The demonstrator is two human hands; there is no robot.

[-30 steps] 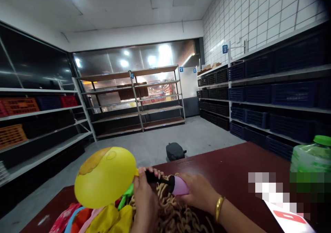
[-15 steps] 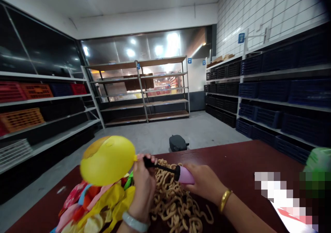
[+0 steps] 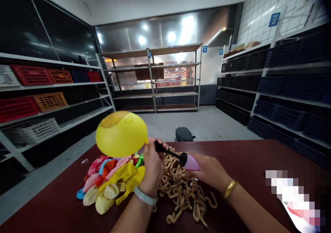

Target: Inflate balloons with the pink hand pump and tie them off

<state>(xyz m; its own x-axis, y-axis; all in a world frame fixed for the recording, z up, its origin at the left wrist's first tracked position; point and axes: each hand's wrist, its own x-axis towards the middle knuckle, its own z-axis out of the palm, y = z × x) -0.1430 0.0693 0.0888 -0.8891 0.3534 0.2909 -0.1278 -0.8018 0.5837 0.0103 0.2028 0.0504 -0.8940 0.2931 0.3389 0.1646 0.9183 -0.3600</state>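
Left hand pinches yellow balloon by its neck, at the pump's black end | right hand wraps the pump's pink end | balloon just left of left hand, the nearer; long axis roughly level | blue signs read "2", "4"

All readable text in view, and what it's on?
"2": near blue sign, right shelf.
"4": far blue sign, beside back shelf.
Post sign on back shelf and corner sign: too blurred.
Shelf-edge labels: too small.
Flat thing on table: pixelated, unreadable.
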